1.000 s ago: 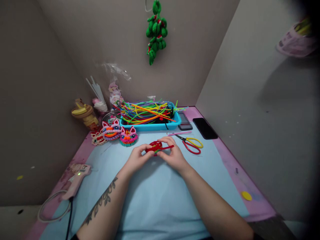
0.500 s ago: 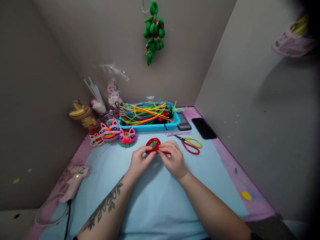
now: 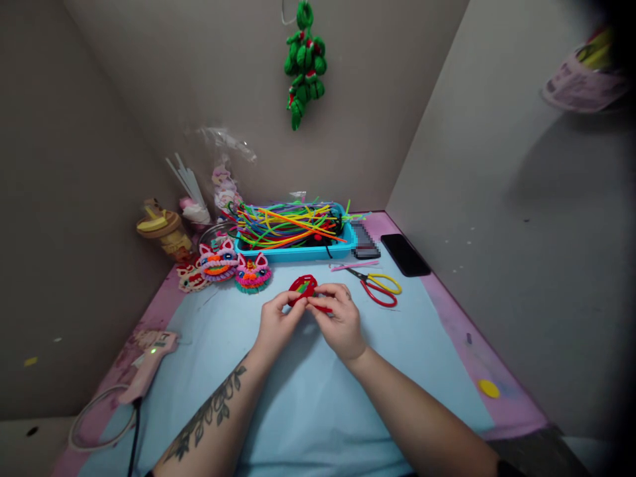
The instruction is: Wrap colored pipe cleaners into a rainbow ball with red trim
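Between my hands, above the blue cloth, is a red oval pipe-cleaner piece (image 3: pixel 309 283) with green and other colours in its middle. My left hand (image 3: pixel 279 317) pinches its left and lower edge between thumb and fingers. My right hand (image 3: pixel 338 318) is closed on a red pipe-cleaner end (image 3: pixel 322 309) at the right side of the piece; a short tail of it sticks out past the thumb. Fingers of both hands nearly meet at the lower edge and hide part of it. Right of my hands lie scissors (image 3: pixel 375 283) with one red and one yellow handle.
A blue tray (image 3: pixel 298 253) of colourful pipe cleaners stands at the back. Several lion-head pieces (image 3: pixel 253 273) sit left of it. A pink glue gun (image 3: pixel 152 368) with its cord lies at left. A black phone (image 3: pixel 405 254), a pink strip (image 3: pixel 355 265) and a yellow disc (image 3: pixel 489 389) lie at right.
My right hand has shifted slightly left and closer to my left hand, and the red tail has moved with it. My left hand holds nearly the same place.
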`<state>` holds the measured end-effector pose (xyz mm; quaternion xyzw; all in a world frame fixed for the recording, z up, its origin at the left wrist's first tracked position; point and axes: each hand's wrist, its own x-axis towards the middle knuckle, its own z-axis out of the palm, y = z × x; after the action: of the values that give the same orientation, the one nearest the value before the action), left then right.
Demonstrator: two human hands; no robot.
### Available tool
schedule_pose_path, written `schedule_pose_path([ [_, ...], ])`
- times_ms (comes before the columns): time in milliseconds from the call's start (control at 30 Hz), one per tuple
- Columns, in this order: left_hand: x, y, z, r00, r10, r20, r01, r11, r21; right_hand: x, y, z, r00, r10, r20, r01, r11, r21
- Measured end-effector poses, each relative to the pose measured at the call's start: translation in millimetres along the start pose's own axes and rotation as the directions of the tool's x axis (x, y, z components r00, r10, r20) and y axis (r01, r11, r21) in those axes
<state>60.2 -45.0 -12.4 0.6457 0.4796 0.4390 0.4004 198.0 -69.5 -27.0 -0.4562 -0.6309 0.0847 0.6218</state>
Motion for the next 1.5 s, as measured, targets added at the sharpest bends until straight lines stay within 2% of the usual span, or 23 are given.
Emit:
schedule_pose_path([
  [167, 0, 3, -0.8, 1.0, 0.016, -0.024, -0.015, 0.999, 0.033, -2, -2, 1, 0.999, 0.04, -0.003, -0.04, 0.998, 0.044],
  [267, 0, 4, -1.7, 0.999, 0.023, -0.025, -0.022, 0.999, 0.04, -3, -5, 3, 0.984, 0.175, 0.004, -0.175, 0.978, 0.111],
  [367, 1, 5, -2.3, 0.999, 0.02, -0.038, -0.018, 0.999, 0.052, -3, -6, 5, 0.941, 0.336, 0.039, -0.337, 0.919, 0.206],
  [467, 2, 6, -2.8, 0.999, 0.005, -0.045, -0.003, 0.999, 0.045, 0, -4, 3, 0.909, 0.403, 0.102, -0.415, 0.865, 0.282],
  [533, 3, 6, -3.5, 0.999, -0.005, -0.05, 0.007, 0.999, 0.033, 4, -2, 0, 0.908, 0.383, 0.168, -0.417, 0.858, 0.298],
  [633, 5, 3, -5.5, 0.999, -0.034, -0.033, 0.033, 0.999, -0.022, 12, 3, -8, 0.923, 0.3, 0.242, -0.36, 0.895, 0.263],
  [733, 8, -4, -7.5, 0.99, -0.101, 0.097, 0.116, 0.98, -0.16, 19, 11, -17, 0.929, 0.31, 0.201, -0.348, 0.917, 0.195],
  [800, 9, -9, -8.2, 0.968, -0.139, 0.21, 0.191, 0.949, -0.252, 23, 16, -22, 0.918, 0.309, 0.248, -0.352, 0.924, 0.152],
  [867, 9, -13, -8.1, 0.952, -0.153, 0.263, 0.237, 0.916, -0.325, 26, 20, -26, 0.87, 0.308, 0.386, -0.388, 0.91, 0.148],
  [933, 10, -15, -7.9, 0.947, -0.156, 0.28, 0.256, 0.894, -0.368, 28, 23, -29, 0.794, 0.311, 0.522, -0.457, 0.872, 0.174],
  [1033, 10, -13, -8.2, 0.939, -0.162, 0.304, 0.271, 0.893, -0.36, 30, 22, -30, 0.727, 0.307, 0.614, -0.534, 0.815, 0.224],
  [1167, 10, -5, -10.1, 0.929, -0.155, 0.336, 0.255, 0.926, -0.278, 28, 20, -28, 0.719, 0.321, 0.617, -0.561, 0.792, 0.242],
  [1500, 12, -1, -13.4, 0.931, -0.137, 0.337, 0.198, 0.968, -0.154, 24, 23, -22, 0.751, 0.361, 0.553, -0.55, 0.805, 0.222],
])
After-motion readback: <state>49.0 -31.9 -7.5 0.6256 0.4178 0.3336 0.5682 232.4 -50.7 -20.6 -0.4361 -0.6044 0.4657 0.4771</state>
